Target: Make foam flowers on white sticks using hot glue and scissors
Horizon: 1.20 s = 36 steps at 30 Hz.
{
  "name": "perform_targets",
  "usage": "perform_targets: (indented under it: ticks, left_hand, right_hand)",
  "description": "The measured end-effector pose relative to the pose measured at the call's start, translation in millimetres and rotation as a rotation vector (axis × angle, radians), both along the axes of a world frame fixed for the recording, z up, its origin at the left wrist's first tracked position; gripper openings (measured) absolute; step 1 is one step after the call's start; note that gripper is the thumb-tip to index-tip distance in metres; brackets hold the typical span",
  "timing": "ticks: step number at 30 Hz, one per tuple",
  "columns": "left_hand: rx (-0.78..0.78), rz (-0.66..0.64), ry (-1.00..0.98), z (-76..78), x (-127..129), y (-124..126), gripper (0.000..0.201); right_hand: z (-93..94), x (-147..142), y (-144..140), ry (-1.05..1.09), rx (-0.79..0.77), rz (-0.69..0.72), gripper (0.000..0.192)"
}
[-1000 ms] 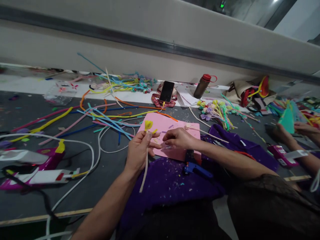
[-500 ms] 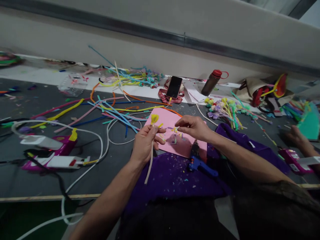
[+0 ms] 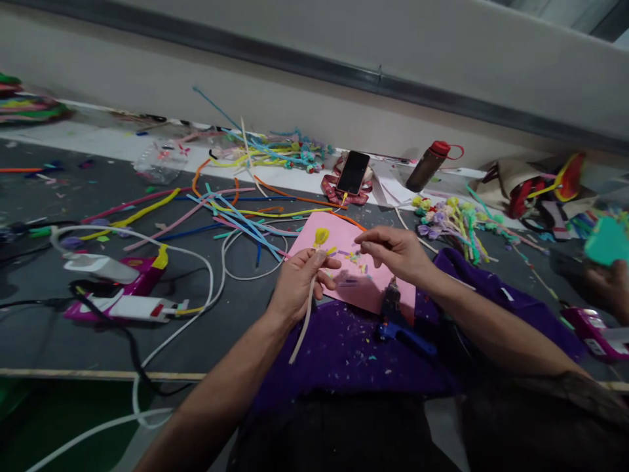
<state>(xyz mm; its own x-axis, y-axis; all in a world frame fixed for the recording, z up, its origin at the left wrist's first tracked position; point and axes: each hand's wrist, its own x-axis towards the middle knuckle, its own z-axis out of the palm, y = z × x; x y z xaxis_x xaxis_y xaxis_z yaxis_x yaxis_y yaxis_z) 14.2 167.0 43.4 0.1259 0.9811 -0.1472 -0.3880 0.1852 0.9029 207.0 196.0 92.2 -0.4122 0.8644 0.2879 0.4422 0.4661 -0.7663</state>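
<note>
My left hand (image 3: 301, 282) is closed around a pipe cleaner flower (image 3: 321, 235), its yellow loops standing above my thumb and its pale stem (image 3: 305, 321) hanging below the palm. A short yellow piece (image 3: 331, 251) sticks out by my fingertips. To the right, my right hand (image 3: 393, 252) hovers over a pink sheet (image 3: 314, 226), thumb and fingers drawn together; whatever they pinch is too small to make out. Small coloured scraps (image 3: 358, 262) lie on the sheet beneath it. A blue glue gun (image 3: 405, 335) rests on the sheet's near right edge and the purple cloth (image 3: 339, 347).
Loose pipe cleaners (image 3: 246, 223) spread left of the sheet. White cables run from a purple power strip (image 3: 132, 282). Behind are a phone (image 3: 354, 172), a bottle (image 3: 427, 167) and a pipe cleaner bunch (image 3: 447, 219). Another person's hand (image 3: 609, 285) holds something teal at right.
The view has shifted, so everything sits farther right. My right hand has lifted slightly from the scraps. My left hand keeps its hold on the flower. The other person's hand has moved.
</note>
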Motion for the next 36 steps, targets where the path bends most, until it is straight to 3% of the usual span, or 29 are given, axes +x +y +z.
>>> perform_targets:
  ticks: [6,10,21,26,33,36]
  left_hand:
    - [0.023,0.047,-0.023,2.1,0,1,0.027]
    - [0.026,0.038,-0.03,-3.3,3,1,0.027]
    - [-0.003,-0.046,-0.047,-12.4,15,-1,0.028]
    - [-0.009,-0.01,0.007,-13.5,9,3,0.027]
    - [-0.042,0.001,-0.001,-9.9,4,9,0.025]
    - [-0.006,-0.049,0.019,-1.2,7,9,0.027]
  right_hand:
    - [-0.7,-2,6,-0.289,0.131,0.245,0.017]
    - [-6.8,-10,5,-0.274,0.089,0.241,0.02]
    - [-11.6,-21,-1,-0.219,0.178,0.284,0.022]
    - [-3.2,-5,2,-0.127,0.114,0.171,0.017]
    - [1.5,48,9,0.037,0.09,-0.193,0.017]
    - [-4.9,57,4,0.035,0.045,-0.193,0.017]
